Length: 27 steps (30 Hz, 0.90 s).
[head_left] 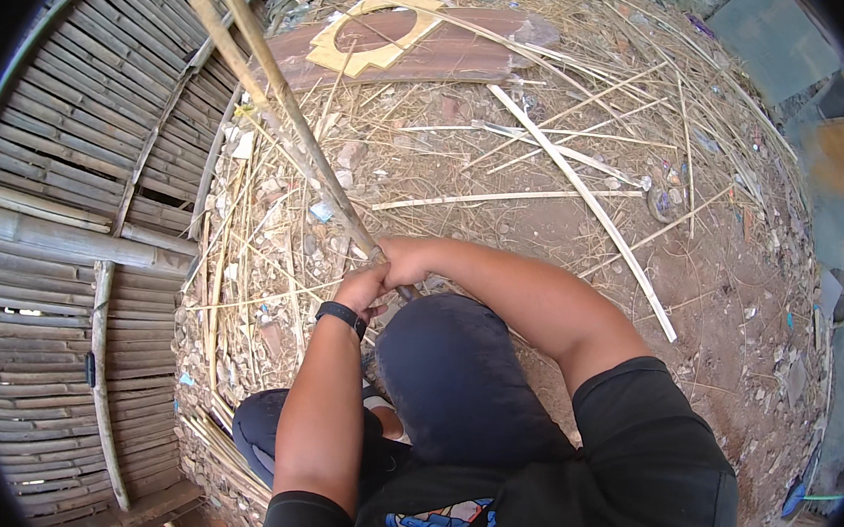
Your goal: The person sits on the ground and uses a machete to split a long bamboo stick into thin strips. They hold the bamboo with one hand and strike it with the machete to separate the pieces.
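A long brown wooden pole (305, 136) slants from the upper left down to my hands beside my raised knee. My right hand (404, 260) is closed round its lower part, and the butt end sticks out just below the fingers. Close against it, my left hand (364, 288) has its fingers curled at the same pole; they are partly hidden. Alongside runs a second, paler pole (222, 43), its upper end apart from the first. Where its lower end lies is hard to make out. A black band (342, 317) circles my left wrist.
A bamboo slat wall (69, 172) rises at the left. Thin split strips and straw litter the stony ground, with a long pale strip (588, 200) to the right. Farther off, a yellowish wooden frame with a round hole (364, 61) lies on a reddish-brown board (470, 55).
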Motion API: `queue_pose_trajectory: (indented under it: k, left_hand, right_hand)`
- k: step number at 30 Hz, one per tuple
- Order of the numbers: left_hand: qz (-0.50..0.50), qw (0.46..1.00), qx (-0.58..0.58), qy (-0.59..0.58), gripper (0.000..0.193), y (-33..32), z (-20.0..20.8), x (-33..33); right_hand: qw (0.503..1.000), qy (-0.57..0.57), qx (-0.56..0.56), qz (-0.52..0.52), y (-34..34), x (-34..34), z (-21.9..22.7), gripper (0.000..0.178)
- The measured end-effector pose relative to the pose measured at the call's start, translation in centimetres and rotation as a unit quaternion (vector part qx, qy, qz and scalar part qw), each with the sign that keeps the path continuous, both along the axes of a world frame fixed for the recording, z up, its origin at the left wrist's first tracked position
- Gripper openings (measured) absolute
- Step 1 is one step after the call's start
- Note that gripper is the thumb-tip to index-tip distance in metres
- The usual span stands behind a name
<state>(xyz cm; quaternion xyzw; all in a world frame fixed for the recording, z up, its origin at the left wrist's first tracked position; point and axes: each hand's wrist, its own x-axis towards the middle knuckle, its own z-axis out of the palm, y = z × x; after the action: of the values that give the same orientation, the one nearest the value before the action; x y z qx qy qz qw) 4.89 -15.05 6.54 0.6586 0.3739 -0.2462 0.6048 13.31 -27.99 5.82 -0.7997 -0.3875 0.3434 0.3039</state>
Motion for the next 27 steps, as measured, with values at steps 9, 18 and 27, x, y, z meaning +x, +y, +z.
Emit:
queue_pose_trajectory:
  k: [9,18,27]
  left_hand:
    - [0.018,0.998,0.022,-0.057,0.035,-1.6,-2.5,2.9]
    - [-0.155,0.975,0.057,-0.149,0.043,5.6,9.0,-1.8]
    - [0.023,0.959,0.171,-0.226,0.039,16.6,12.7,-9.4]
  right_hand:
    - [0.896,0.324,0.099,-0.286,-1.7,-0.4,-3.8,0.024]
    - [0.831,0.191,0.090,-0.515,-17.3,-4.0,-0.1,0.025]
    - [0.694,-0.023,0.189,-0.694,-36.2,-8.8,10.8,0.029]
